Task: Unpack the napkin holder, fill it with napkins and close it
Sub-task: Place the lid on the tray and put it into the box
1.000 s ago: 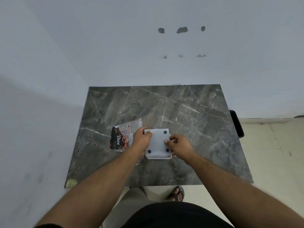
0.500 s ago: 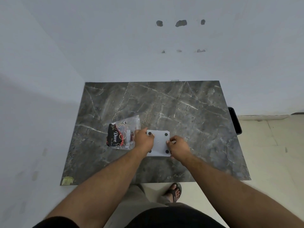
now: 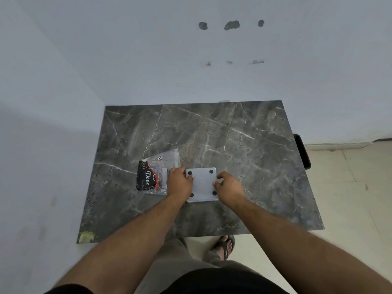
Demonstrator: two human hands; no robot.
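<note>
Two bare hands on one white napkin holder [image 3: 202, 184], seen from the head camera, and it sits near the front middle of the dark marble-patterned table [image 3: 244, 145]. It's a flat square box with rounded corners, smooth matte plastic by the look of it, turned so four round black pads face up, one at each corner. Left hand [image 3: 180, 184] clamps the left edge, fingers curled over, thumb resting on top by a pad. Right hand [image 3: 228, 185] pinches the right edge, thumb and fingertips half closed on the rim. One clear, crinkly plastic packet [image 3: 156, 172] lies just beside the box on the left, touching the left hand, with a black printed napkin pack reading "Dove" inside. Grey stone veining runs across the glossy tabletop. One sandalled foot [image 3: 224, 245] shows on the pale floor below the table edge
</note>
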